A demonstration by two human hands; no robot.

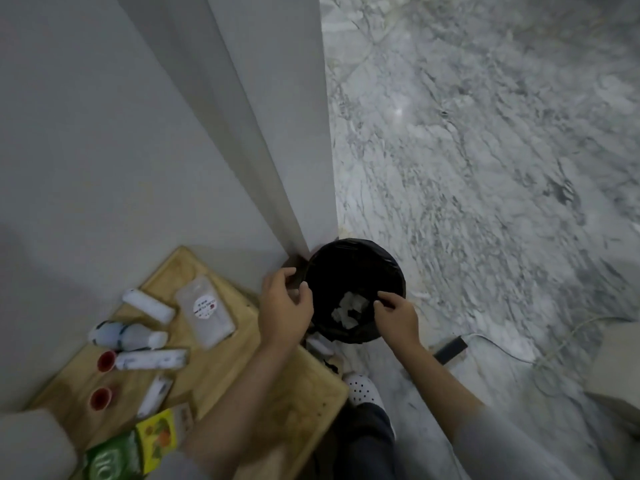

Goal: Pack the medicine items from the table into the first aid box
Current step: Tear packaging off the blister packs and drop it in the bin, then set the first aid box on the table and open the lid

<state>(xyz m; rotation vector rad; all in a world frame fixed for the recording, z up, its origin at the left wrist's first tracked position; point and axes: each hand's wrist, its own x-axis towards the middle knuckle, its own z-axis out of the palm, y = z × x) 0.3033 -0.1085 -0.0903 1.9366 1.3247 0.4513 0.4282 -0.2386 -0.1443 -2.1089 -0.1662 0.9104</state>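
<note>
Both hands hover over the black trash bin [355, 289]: left hand [285, 306] curled, empty; right hand [396, 315] pinching, contents unclear. Medicine items [138, 336] wait lower left on the wooden table [277, 393]; no box shows. Something useful might get thrown away.

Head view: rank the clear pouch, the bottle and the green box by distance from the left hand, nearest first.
From the left hand:
1. Clear pouch, just to its left on the table.
2. Bottle, farther left, lying on its side.
3. Green box, at the table's near corner.

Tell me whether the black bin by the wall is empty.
Not empty: the black bin has no lid, and pale crumpled scraps lie at its bottom.
</note>
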